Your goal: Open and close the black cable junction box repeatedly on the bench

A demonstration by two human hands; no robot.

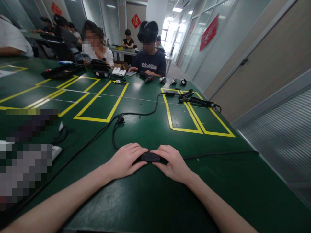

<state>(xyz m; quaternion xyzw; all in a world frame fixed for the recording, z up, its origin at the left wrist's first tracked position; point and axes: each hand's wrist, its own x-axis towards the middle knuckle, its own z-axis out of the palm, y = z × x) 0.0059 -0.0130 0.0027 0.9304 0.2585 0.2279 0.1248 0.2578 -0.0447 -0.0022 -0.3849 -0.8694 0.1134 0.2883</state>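
The left hand (126,160) and the right hand (172,164) lie palm-down on the green table (150,200), low in the middle of the view. They meet over a small black box (150,157) that rests flat on the tabletop. Each hand's fingers are close together and curled over one end of the box, so only its middle strip shows between them. A thin cable (218,154) runs out from under the right hand toward 3 o'clock. Near the left hand, at 11 o'clock, lies a plug (120,120) whose lead curves back down toward that hand. A long cord (143,113) crosses the table from 8 o'clock up toward 1 o'clock. Yellow tape (187,130) marks out rectangles on the green surface at 10 and 1 o'clock, well apart from the hands. Beyond the right-hand rectangle lie dark tools (196,101). Across the table at 12 o'clock sits a person in a dark shirt (149,64), with another person (107,55) at 11 o'clock.
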